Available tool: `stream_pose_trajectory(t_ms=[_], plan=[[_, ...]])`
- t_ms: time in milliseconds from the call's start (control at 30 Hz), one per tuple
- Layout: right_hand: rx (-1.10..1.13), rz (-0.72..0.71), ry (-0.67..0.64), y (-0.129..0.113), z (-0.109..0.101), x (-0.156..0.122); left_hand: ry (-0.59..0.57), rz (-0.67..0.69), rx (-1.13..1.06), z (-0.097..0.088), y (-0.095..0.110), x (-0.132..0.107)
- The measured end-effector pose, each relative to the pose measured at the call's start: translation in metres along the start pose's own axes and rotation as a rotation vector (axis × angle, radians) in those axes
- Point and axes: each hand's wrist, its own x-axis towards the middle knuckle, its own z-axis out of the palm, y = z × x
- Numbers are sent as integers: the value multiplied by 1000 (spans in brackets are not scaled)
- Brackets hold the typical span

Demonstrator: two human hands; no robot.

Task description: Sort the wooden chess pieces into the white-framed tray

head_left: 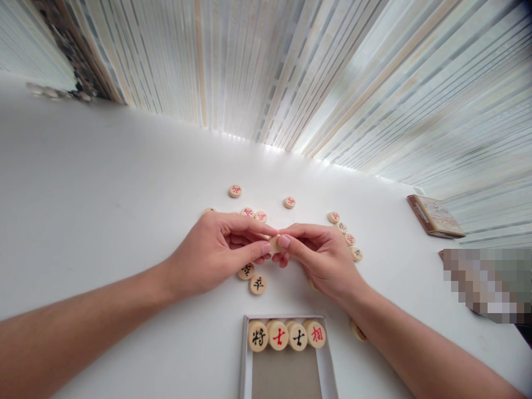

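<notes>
Left hand [211, 252] and right hand [320, 257] meeting fingertip to fingertip, both pinched on one wooden disc [275, 244] held just above the white table [103, 194]. Best gripped lightly by the rim, thumbs off the flat face, so the painted mark stays readable. Keep wrists lifted: two loose discs [257, 284] lie right under the left hand, and a stray disc [358, 331] sits against the right forearm, easy to knock. Nearer the body, an open tray [246, 360] with a row of four discs [286, 335] side by side along its far wall. More scattered discs [350, 239] beyond the hands; a printed box [434, 216] far right.
</notes>
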Motion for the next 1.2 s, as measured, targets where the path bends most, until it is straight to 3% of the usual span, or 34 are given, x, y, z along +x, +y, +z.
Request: stream_pose_trajectory(t_ms=[267,600,1200], plan=[[83,9,17,1,3,-1,40,-55,-9,-2,4,2],[17,50,67,-1,3,-4,-37,-49,26,-2,1,2],[-198,-231,59,-1,8,-6,70,-7,39,-5,-1,3]])
